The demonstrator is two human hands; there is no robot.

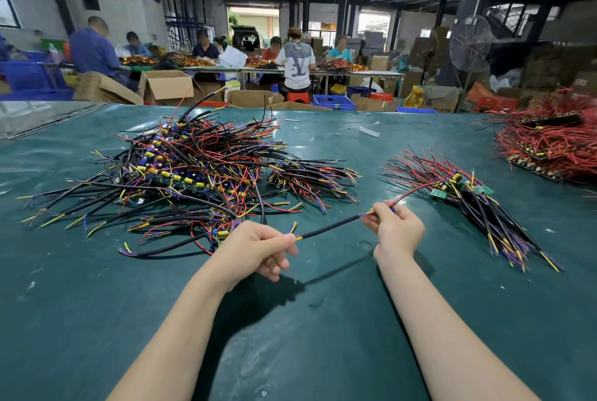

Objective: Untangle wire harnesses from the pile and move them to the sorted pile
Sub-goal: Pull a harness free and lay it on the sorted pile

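A big tangled pile of wire harnesses [181, 174], black cables with red, yellow and blue leads, lies on the green table at centre left. The sorted pile [465, 197] lies to the right, its harnesses lined up side by side. Between them one harness [329, 227] is stretched above the table. My left hand [258, 252] pinches its near end with the yellow and blue leads. My right hand [395, 227] grips its other end, where red leads run on to a small green board [439, 193] at the sorted pile's edge.
A smaller loose bunch of harnesses [316, 177] lies just right of the tangled pile. A heap of red-wired boards [549, 148] occupies the far right of the green table [290, 336]. A small white piece [368, 131] lies farther back. Several people work at tables behind.
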